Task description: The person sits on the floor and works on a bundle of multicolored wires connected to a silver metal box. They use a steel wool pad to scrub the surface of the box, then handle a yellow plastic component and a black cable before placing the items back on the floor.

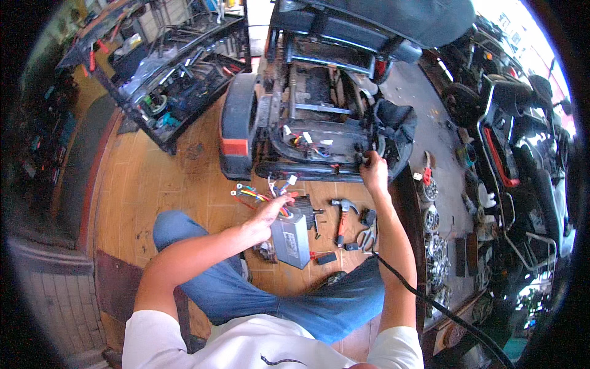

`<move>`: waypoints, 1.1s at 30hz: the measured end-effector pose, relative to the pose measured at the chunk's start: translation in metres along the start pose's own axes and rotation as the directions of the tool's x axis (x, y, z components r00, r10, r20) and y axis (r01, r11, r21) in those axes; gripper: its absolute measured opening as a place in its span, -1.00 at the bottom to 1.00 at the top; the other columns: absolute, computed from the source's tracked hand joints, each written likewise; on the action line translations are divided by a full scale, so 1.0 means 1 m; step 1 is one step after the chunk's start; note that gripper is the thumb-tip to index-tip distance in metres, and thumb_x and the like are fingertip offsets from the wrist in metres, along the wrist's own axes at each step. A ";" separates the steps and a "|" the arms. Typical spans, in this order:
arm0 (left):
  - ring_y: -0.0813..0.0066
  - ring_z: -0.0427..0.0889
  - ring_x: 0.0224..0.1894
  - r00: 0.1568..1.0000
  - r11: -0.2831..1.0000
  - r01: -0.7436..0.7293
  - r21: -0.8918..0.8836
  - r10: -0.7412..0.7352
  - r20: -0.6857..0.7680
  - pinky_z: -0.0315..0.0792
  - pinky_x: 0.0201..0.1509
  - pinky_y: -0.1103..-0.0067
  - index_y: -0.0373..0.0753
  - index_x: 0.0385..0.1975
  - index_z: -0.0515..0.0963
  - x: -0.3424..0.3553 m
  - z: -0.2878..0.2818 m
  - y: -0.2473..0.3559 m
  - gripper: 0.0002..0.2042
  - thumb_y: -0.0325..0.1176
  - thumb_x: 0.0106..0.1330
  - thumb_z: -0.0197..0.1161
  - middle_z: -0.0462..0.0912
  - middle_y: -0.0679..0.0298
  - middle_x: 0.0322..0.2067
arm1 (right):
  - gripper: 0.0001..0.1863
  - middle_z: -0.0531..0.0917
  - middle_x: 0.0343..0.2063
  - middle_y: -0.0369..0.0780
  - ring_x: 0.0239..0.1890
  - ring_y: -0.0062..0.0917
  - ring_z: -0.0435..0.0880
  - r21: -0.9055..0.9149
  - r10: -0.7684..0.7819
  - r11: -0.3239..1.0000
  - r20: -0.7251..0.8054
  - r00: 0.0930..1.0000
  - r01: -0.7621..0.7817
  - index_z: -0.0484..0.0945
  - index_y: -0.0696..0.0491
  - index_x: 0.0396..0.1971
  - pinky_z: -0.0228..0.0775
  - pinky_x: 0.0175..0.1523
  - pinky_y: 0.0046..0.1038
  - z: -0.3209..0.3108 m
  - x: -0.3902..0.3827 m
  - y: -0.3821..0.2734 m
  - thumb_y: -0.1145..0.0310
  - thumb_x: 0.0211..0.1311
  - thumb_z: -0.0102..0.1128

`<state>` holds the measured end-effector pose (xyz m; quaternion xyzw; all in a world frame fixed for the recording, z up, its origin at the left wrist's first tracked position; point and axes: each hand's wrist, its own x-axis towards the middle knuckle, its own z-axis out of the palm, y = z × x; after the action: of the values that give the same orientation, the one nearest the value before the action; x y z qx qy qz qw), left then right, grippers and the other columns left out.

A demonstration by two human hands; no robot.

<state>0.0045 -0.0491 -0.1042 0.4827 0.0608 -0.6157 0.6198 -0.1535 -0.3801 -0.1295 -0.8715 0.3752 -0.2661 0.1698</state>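
My left hand (268,216) grips the top of a grey metal controller box (291,242), held tilted above the floor between my knees. Coloured wires (251,193) with white plugs and ring ends fan out from its upper end. Ahead stands the rear of a small electric vehicle (319,130), its black frame uncovered. My right hand (373,170) reaches to the frame's near right corner with its fingers closed; whatever they hold is too small to make out. A loose bundle of wires with white connectors (304,139) lies on the frame's deck, left of that hand.
On the wooden floor lie a hammer (342,222), scissors (366,238) and a small black block (326,258). A black cable (442,307) runs past my right arm. A tool rack (178,92) stands at the left; metal wheel parts (432,218) line the right side.
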 end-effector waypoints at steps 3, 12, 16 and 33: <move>0.38 0.66 -0.18 0.999 0.999 -0.010 0.044 0.012 -0.046 0.63 -0.09 0.31 -0.13 -0.15 0.64 -0.001 0.002 0.001 -0.79 -0.14 0.48 0.24 0.61 0.28 -0.19 | -0.53 0.66 -0.22 0.08 -0.09 0.04 0.59 -0.066 -0.038 0.997 0.024 0.999 0.039 0.52 0.17 -0.07 0.47 0.07 -0.04 -0.005 -0.001 -0.005 0.49 -0.08 0.35; 0.50 0.61 -0.36 0.995 1.000 0.023 0.017 -0.021 -0.096 0.57 -0.28 0.45 -0.07 -0.16 0.68 -0.009 0.012 0.003 -0.81 -0.13 0.47 0.26 0.63 0.40 -0.34 | -0.59 0.67 -0.20 0.07 -0.08 0.06 0.59 -0.028 -0.002 1.000 0.013 1.000 0.002 0.55 0.18 -0.13 0.48 0.06 -0.03 -0.003 0.001 -0.006 0.54 -0.10 0.27; 0.33 0.69 -0.29 0.997 1.000 0.004 0.028 -0.002 -0.080 0.62 -0.15 0.29 -0.14 -0.28 0.60 -0.010 0.010 0.004 -0.78 -0.12 0.45 0.28 0.66 0.27 -0.35 | -0.62 0.67 -0.21 0.08 -0.10 0.07 0.59 0.022 -0.012 1.000 0.008 1.000 0.012 0.54 0.18 -0.14 0.48 0.03 -0.02 -0.002 0.002 -0.003 0.55 -0.08 0.24; 0.34 0.69 -0.28 0.997 0.999 -0.023 0.031 0.025 -0.077 0.63 -0.12 0.27 -0.16 -0.24 0.64 -0.009 0.006 0.002 -0.77 -0.12 0.48 0.26 0.70 0.25 -0.29 | -0.59 0.69 -0.21 0.01 -0.07 0.00 0.60 -0.027 -0.005 1.000 -0.003 1.000 0.005 0.58 0.12 -0.09 0.50 0.05 -0.06 -0.006 -0.001 -0.004 0.42 -0.01 0.40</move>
<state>0.0012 -0.0471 -0.0941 0.5163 0.0696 -0.5900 0.6169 -0.1549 -0.3769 -0.1233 -0.8743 0.3769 -0.2626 0.1570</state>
